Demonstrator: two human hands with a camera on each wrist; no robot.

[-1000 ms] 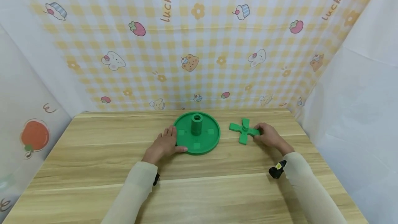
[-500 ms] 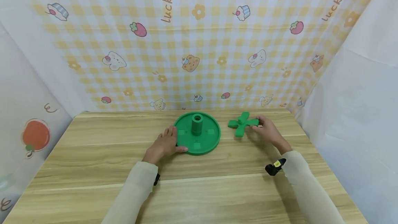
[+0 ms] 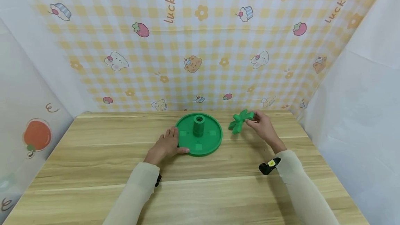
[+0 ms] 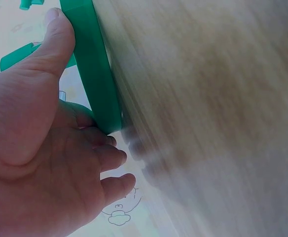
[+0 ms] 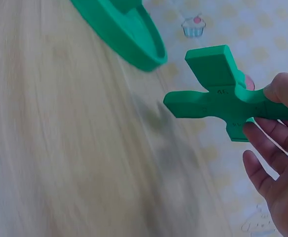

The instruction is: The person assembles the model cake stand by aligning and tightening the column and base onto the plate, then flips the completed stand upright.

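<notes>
A green round base (image 3: 207, 147) with a raised rim lies on the wooden table, a hollow upright post (image 3: 199, 127) at its centre. My left hand (image 3: 166, 145) rests against the base's left side, fingers extended along it and thumb over the near rim. The left wrist view shows the base's edge (image 4: 97, 74) between thumb and fingers. To the right, my right hand (image 3: 263, 127) pinches one arm of a green four-armed cross piece (image 3: 239, 119). This piece is tilted and raised off the table; in the right wrist view its flat underside (image 5: 220, 104) bears small marks.
A wooden table (image 3: 200, 197) spans the space under both arms. Behind it hangs a yellow checked cloth (image 3: 200, 79) with cartoon prints, and white cloths (image 3: 359, 107) close off the sides. Both wrists carry small black cameras (image 3: 269, 165).
My right hand has lifted the cross piece from the table, tilting it and shifting it slightly left and back. The left hand and the round base stay in place.
</notes>
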